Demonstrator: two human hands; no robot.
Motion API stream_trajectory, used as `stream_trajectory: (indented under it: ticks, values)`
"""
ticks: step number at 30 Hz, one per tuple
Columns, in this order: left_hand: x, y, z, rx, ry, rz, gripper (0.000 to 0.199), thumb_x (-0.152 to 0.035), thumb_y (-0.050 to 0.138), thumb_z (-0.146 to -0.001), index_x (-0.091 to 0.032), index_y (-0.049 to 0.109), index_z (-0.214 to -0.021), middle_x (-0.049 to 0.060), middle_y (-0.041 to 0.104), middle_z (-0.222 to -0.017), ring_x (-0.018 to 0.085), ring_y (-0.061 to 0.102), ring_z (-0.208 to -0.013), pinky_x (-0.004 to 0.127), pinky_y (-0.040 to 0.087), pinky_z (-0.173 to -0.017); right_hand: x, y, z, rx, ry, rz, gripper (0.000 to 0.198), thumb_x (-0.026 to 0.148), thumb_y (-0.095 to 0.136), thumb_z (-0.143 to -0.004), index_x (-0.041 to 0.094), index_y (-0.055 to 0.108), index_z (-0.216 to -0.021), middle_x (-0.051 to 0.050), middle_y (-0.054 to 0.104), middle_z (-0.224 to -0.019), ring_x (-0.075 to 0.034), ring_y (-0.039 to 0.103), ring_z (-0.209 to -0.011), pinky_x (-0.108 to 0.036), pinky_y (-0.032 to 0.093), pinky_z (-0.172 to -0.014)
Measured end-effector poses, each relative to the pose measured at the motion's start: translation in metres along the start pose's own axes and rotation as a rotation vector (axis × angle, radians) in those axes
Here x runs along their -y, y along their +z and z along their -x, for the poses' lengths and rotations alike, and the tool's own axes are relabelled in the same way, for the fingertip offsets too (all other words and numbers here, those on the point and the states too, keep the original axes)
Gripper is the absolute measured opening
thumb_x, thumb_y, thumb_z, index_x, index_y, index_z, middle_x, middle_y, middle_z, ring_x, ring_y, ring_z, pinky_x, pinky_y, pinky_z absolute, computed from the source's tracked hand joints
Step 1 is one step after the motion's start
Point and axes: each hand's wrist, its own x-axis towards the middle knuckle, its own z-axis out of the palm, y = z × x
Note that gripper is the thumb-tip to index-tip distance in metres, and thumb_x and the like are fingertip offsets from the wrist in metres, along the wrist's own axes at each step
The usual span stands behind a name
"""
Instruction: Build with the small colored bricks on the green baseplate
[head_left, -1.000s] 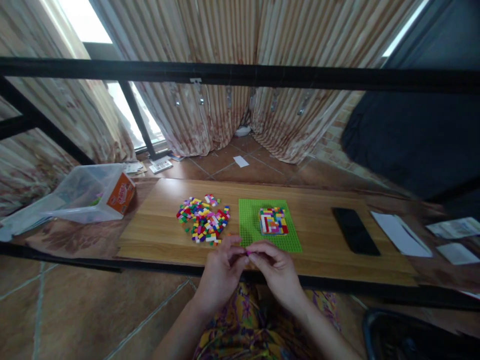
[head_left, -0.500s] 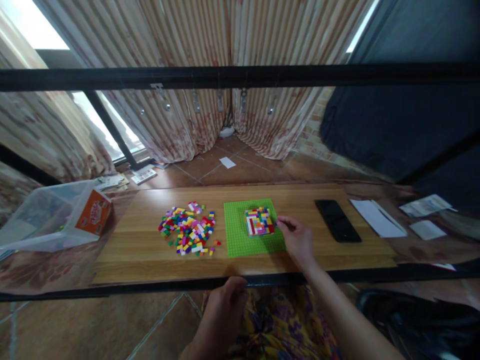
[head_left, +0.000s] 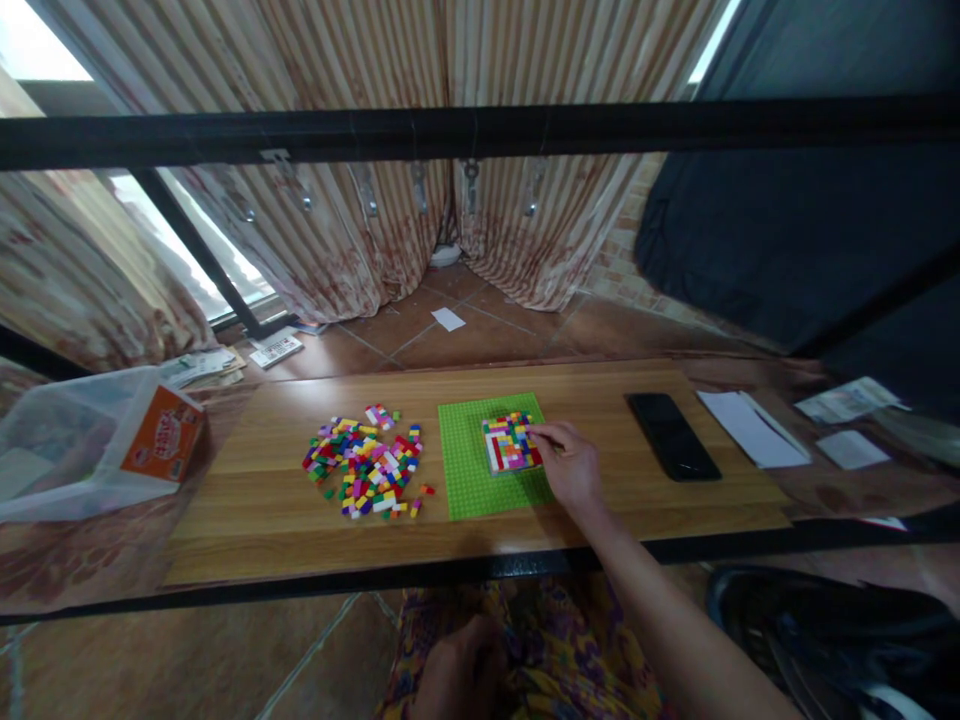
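A square block built of many-coloured toy bricks (head_left: 511, 445) sits on a green studded baseplate (head_left: 465, 490). Over its right edge is my right hand (head_left: 571, 470), thumb and fingers pinched together on a small toy brick that the fingertips mostly hide. My left hand (head_left: 466, 660) rests low over my lap, below the table edge, its fingers loosely curled and in shadow. To the left of the baseplate lies a spread heap of loose small bricks (head_left: 367, 465) in many colours.
A black phone (head_left: 673, 436) and white paper with a pen (head_left: 754, 430) lie to the right. At far left stands a clear plastic bin (head_left: 82, 480) with an orange label. A black bar (head_left: 420, 135) crosses beyond the wooden tabletop (head_left: 285, 550).
My right hand has moved left, from beside the built block to over its right edge. My left hand has dropped from the table edge to my lap. The view has shifted slightly.
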Motion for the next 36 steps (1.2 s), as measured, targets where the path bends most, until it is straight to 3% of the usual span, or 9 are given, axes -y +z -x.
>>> stream_trajectory:
  ticks: [10, 20, 25, 36]
  values:
    - [0.006, 0.006, -0.006, -0.060, 0.048, -0.021, 0.022, -0.009, 0.044, -0.082, -0.019, 0.064, -0.082, 0.003, 0.069, -0.081, 0.016, 0.062, -0.076, 0.023, 0.043, -0.071, 0.004, 0.001, 0.000, 0.000, -0.003, 0.069, 0.020, 0.034, 0.059, -0.087, 0.022, 0.075, -0.085, -0.007, 0.074, -0.089, -0.021, 0.069, -0.084, -0.038, 0.055, -0.079]
    - [-0.007, 0.003, 0.001, -0.101, 0.095, -0.012, 0.018, -0.010, 0.044, -0.083, -0.020, 0.054, -0.073, 0.001, 0.064, -0.075, 0.014, 0.060, -0.071, 0.022, 0.040, -0.065, -0.009, 0.001, -0.002, -0.152, 0.272, -0.077, 0.035, 0.050, 0.067, -0.077, 0.017, 0.073, -0.086, -0.009, 0.076, -0.084, -0.023, 0.069, -0.079, -0.039, 0.055, -0.077]
    - [-0.003, 0.007, -0.001, -0.092, 0.093, 0.004, 0.017, -0.010, 0.045, -0.083, -0.020, 0.058, -0.080, 0.002, 0.067, -0.080, 0.016, 0.063, -0.074, 0.023, 0.042, -0.068, -0.018, 0.012, -0.012, -0.090, 0.345, -0.118, 0.048, 0.057, 0.068, -0.076, 0.015, 0.071, -0.098, -0.011, 0.076, -0.092, -0.023, 0.070, -0.081, -0.038, 0.055, -0.077]
    - [0.002, 0.011, -0.001, -0.096, 0.108, 0.003, 0.018, -0.012, 0.046, -0.085, -0.020, 0.061, -0.087, 0.004, 0.071, -0.086, 0.018, 0.066, -0.082, 0.024, 0.045, -0.072, -0.029, 0.022, -0.010, -0.083, 0.306, -0.118, 0.044, 0.055, 0.067, -0.078, 0.017, 0.073, -0.099, -0.009, 0.076, -0.091, -0.022, 0.069, -0.081, -0.036, 0.055, -0.075]
